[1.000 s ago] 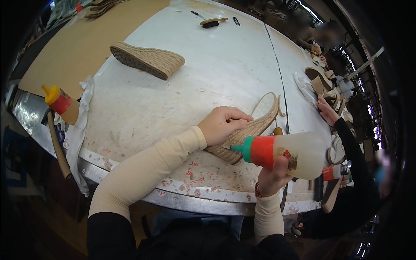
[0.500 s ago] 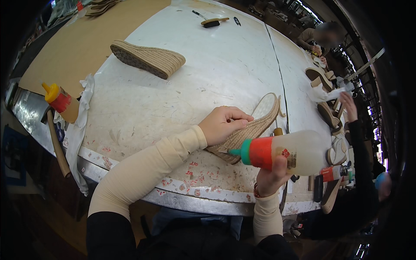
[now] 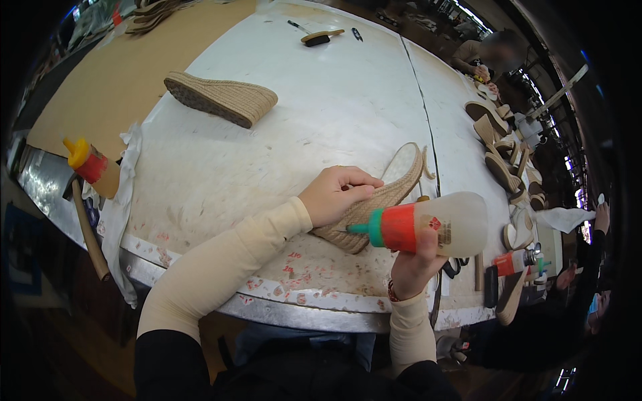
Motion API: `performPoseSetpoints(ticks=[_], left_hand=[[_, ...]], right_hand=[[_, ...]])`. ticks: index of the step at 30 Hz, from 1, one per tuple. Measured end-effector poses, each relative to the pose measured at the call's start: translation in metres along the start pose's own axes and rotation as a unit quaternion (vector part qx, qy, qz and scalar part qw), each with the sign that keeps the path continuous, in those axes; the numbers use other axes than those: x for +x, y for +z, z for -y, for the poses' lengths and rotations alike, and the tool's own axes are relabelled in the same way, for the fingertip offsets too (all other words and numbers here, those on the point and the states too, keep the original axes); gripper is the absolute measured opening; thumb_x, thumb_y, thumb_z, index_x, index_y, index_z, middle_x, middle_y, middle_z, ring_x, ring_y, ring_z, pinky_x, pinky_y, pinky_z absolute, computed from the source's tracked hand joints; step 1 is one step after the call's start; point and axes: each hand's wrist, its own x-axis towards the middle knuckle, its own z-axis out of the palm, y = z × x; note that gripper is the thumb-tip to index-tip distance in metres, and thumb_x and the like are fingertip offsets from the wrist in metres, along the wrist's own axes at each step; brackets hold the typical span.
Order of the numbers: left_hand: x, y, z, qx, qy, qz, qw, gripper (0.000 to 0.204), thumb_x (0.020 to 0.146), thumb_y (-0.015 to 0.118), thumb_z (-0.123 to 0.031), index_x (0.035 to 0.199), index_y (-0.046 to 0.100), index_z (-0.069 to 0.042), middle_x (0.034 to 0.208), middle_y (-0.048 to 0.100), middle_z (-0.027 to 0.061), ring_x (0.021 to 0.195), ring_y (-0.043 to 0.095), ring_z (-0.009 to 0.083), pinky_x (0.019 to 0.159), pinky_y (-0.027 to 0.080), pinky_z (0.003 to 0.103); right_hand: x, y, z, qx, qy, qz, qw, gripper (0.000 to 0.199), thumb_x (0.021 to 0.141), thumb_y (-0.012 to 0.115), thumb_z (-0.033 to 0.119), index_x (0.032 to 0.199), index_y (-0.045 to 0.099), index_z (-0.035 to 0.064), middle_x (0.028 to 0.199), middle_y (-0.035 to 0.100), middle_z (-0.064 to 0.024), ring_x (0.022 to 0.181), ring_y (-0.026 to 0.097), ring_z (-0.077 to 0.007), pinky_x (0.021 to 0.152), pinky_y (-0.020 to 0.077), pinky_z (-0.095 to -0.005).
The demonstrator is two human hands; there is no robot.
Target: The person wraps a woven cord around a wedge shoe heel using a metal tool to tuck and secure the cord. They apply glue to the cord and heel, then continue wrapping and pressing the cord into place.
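Observation:
A rope-wrapped wedge sole (image 3: 399, 190) lies on the table before me, its pale insole side showing toward the far end. My left hand (image 3: 339, 194) holds it, thumb and fingers closed at its upper edge. In my right hand (image 3: 416, 266) is a translucent squeeze bottle (image 3: 453, 224) with a red band and green cap, tipped nearly level. Its green nozzle points left and meets, or almost meets, the woven side of the wedge's thick end. Whether any liquid comes out cannot be made out. A second wedge sole (image 3: 221, 99) rests farther off to the left.
At left stand a yellow-capped bottle (image 3: 93, 167), a white cloth (image 3: 127, 200) and a wooden-handled hammer (image 3: 88, 230). A brush (image 3: 322, 38) lies at the far side. Several soles and shoes (image 3: 498, 164) crowd the right, where a co-worker's arm (image 3: 588, 267) holds white material.
The bottle's nozzle has shifted slightly left along the wedge. My left hand keeps its hold. At right, the co-worker's hand has moved outward and nearer with the white material.

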Motion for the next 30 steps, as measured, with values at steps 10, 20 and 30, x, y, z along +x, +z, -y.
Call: performPoseSetpoints(ticks=[10, 20, 30], left_hand=[[-0.001, 0.0, -0.007, 0.004, -0.02, 0.005, 1.0, 0.027, 0.094, 0.055, -0.01, 0.116, 0.066, 0.001, 0.111, 0.066, 0.0083, 0.1, 0.061, 0.0136, 0.09, 0.047, 0.026], [-0.001, -0.004, -0.01, 0.003, -0.025, 0.012, 1.0, 0.028, 0.095, 0.053, -0.009, 0.116, 0.065, 0.004, 0.112, 0.066, 0.0083, 0.101, 0.061, 0.0128, 0.09, 0.047, 0.025], [-0.002, -0.003, -0.012, 0.027, -0.016, -0.002, 0.999, 0.025, 0.093, 0.056, -0.008, 0.113, 0.066, 0.004, 0.105, 0.067, 0.0058, 0.094, 0.06, 0.0106, 0.086, 0.048, 0.025]], right_hand=[[0.015, -0.049, 0.028, 0.621, 0.371, 0.098, 0.684, 0.063, 0.087, 0.06, 0.058, 0.105, 0.05, -0.0017, 0.091, 0.05, -0.0097, 0.06, 0.049, -0.0136, 0.05, 0.0469, -0.0238], [-0.036, -0.146, 0.039, 0.768, 0.215, -0.182, 0.575, 0.046, 0.08, 0.076, 0.018, 0.116, 0.054, -0.0008, 0.098, 0.046, -0.0123, 0.065, 0.047, -0.0117, 0.054, 0.0476, -0.021], [-0.05, -0.199, 0.023, 0.79, 0.129, -0.22, 0.557, 0.052, 0.083, 0.073, 0.028, 0.123, 0.053, 0.0007, 0.098, 0.046, -0.0123, 0.067, 0.048, -0.0134, 0.058, 0.0484, -0.0237]])
